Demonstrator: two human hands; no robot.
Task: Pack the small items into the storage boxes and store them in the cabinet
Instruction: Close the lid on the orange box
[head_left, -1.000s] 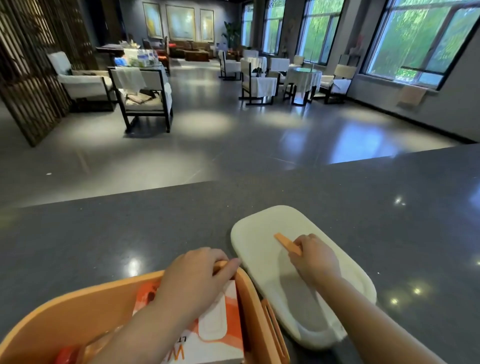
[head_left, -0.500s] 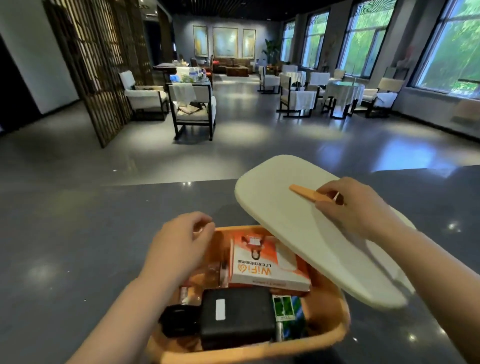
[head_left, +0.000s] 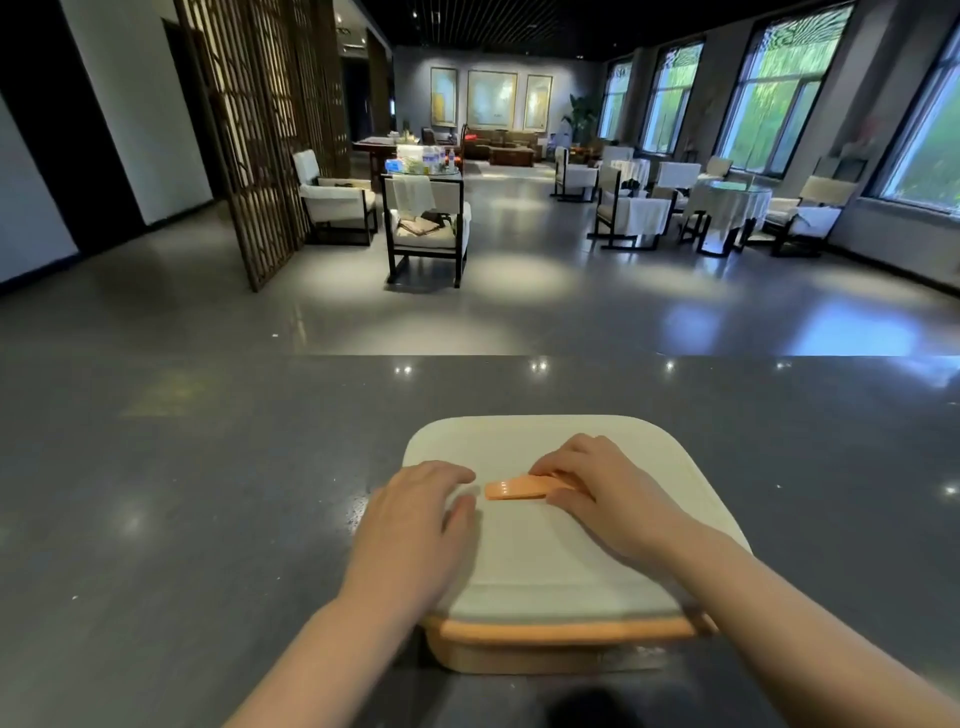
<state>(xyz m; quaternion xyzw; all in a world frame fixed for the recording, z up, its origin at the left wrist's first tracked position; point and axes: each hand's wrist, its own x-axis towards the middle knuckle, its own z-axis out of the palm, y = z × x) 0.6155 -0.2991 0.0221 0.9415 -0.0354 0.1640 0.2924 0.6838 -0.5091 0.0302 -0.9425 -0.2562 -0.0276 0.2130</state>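
While left hand (head_left: 415, 512) lies flat, fingers relaxed, on lid (head_left: 561, 566), right hand (head_left: 597, 483) grips handle (head_left: 514, 489).

Pretty dim room overall, most of the light pours in from the big windows (head_left: 779, 98) far off to the right of the right grip (head_left: 597, 491), and they're blown out greenish. Ceiling spots throw soft pools on the glossy floor (head_left: 519, 291) and little pinpoint glints across the tabletop (head_left: 208, 493) beyond both grips. Soft shadow sits under the left grip (head_left: 415, 519) on the pale lid (head_left: 545, 561). Wide-angle bending shows at the edges: the screen (head_left: 260, 130) leans, the window frames bow. Far furniture is a bit mushy.
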